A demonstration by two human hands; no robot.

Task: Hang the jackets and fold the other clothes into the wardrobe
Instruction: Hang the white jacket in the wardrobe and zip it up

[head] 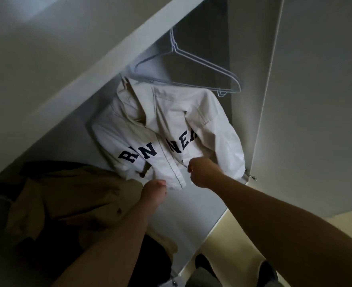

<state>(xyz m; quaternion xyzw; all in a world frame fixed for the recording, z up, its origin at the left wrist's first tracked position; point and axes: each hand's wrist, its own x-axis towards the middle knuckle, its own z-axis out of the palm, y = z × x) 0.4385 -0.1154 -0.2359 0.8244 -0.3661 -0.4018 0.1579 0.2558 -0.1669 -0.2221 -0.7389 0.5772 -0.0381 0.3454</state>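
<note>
White jacket [166, 129] hangs in wardrobe [191, 214]; raised left hand [154, 192] pinches its hem, right hand [202, 172] fists its front edge. Empty hangers [173, 44] above, tan coat [77, 193] beside.

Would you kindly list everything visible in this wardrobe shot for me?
white jacket: one, white with navy letters, hanging mid-wardrobe.
wire hangers: two, it seems, white, empty, hanging above the jacket.
tan garment: one, tan, lower left of the wardrobe.
wardrobe door: one, grey-white, open at right.
floor: pale yellow, bottom right.
left hand: one, grip on the jacket's hem.
right hand: one, grip on the jacket's front edge.
</note>
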